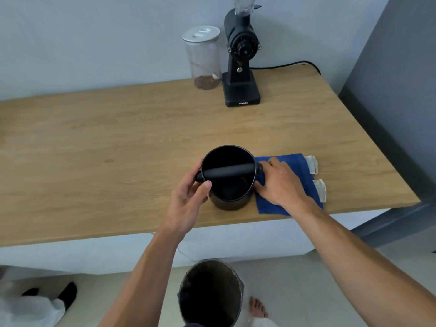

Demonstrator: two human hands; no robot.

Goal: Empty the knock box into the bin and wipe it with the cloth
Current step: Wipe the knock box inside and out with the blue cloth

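A black round knock box (227,197) with a rubber bar across its mouth stands upright on the wooden counter (118,149) near the front edge. My left hand (188,204) wraps its left side, thumb on the rim by the bar's end. My right hand (280,185) rests on the blue cloth (299,168), which lies flat just right of the box, its fingers pinching the cloth's left edge against the box. On the floor below the counter stands the round bin (212,293), its mouth open and dark inside.
At the back of the counter stand a black coffee grinder (240,67) and a clear jar (204,57) with a white lid. A black cable (283,65) runs along the wall. The counter's right edge is close to the cloth. A bare foot (257,308) is beside the bin.
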